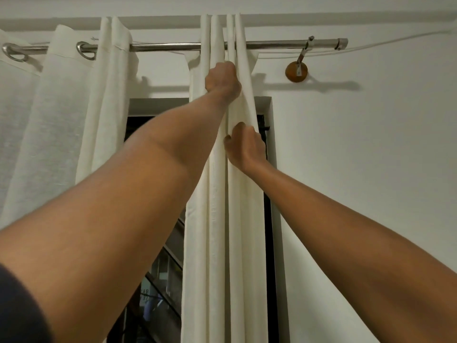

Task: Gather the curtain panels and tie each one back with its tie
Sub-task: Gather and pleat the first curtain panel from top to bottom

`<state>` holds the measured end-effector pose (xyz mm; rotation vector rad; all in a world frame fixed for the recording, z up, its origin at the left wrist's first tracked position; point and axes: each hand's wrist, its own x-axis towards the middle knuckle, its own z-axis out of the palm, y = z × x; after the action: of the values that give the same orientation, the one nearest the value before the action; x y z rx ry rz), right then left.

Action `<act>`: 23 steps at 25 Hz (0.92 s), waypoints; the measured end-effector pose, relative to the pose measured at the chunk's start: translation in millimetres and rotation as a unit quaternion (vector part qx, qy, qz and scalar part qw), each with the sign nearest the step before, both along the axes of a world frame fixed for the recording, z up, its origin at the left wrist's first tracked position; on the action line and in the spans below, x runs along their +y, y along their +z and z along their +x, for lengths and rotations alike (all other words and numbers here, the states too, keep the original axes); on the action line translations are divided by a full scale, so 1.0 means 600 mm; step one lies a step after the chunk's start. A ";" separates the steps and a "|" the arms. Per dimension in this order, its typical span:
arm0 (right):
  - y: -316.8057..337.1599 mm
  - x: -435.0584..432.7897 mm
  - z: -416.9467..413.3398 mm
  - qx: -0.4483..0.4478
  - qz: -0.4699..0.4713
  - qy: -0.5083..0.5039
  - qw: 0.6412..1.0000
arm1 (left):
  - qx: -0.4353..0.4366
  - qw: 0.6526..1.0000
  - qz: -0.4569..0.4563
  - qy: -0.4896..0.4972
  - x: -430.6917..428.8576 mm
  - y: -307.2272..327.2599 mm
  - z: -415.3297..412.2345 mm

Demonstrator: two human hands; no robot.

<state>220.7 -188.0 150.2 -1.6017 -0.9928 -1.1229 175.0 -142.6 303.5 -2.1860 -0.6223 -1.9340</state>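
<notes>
Head view: looking up at a white wall (371, 169) with a metal rod (163, 47) running across it.

The rod sits in a metal bracket (305, 52) fixed to a round wooden mount (296, 71) near its right end. A thin white cable (371, 44) runs along the wall just behind the rod. Rod and mount cast dark shadows on the wall below them.

Below the rod is a dark window (163, 280) set in a recess. Slanted bars show through the glass.

The right panel (217, 219), white fabric, hangs from the rod in tight vertical folds, bunched over the right side of the window. The left panel (61, 115) hangs further left, more spread out, with metal eyelets (85, 50) threaded on the rod. The two are apart, with bare rod between them.

The left hand (222, 79) is high, just under the rod, fisted round the upper folds of the right panel. The right hand (243, 147) is lower on the same panel, fingers curled into the folds and gripping the fabric. Both arms are stretched upward. A dark sleeve (17, 313) shows on the left upper arm.
</notes>
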 end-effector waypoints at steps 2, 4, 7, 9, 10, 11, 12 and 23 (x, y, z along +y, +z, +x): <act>-0.014 0.011 0.009 0.014 -0.015 -0.006 1.000 | -0.005 1.000 0.004 -0.006 0.005 -0.005 0.005; -0.039 0.023 0.016 0.032 -0.047 -0.013 0.998 | -0.008 1.000 0.012 -0.006 0.011 -0.030 0.008; -0.086 0.033 0.016 0.056 -0.082 -0.027 0.995 | 0.000 1.000 0.018 0.000 0.028 -0.084 0.012; -0.117 0.038 0.019 0.062 -0.088 -0.032 0.994 | 0.017 1.000 0.006 -0.010 0.040 -0.125 0.012; -0.132 0.041 0.023 0.060 -0.089 -0.032 0.994 | 0.021 1.000 -0.005 -0.020 0.047 -0.147 0.013; -0.147 0.044 0.027 0.059 -0.088 -0.029 0.994 | 0.021 0.999 -0.016 -0.031 0.056 -0.172 0.016; -0.161 0.045 0.031 0.059 -0.087 -0.027 0.994 | 0.021 0.999 -0.024 -0.040 0.063 -0.198 0.021; -0.411 0.086 0.018 0.153 -0.109 0.023 0.982 | 0.061 0.994 -0.003 -0.086 0.080 -0.503 0.019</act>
<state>231.2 -136.3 -96.5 -1.8499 -0.9646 -0.7258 186.4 -94.5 1.8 -2.4127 -0.4334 -1.8589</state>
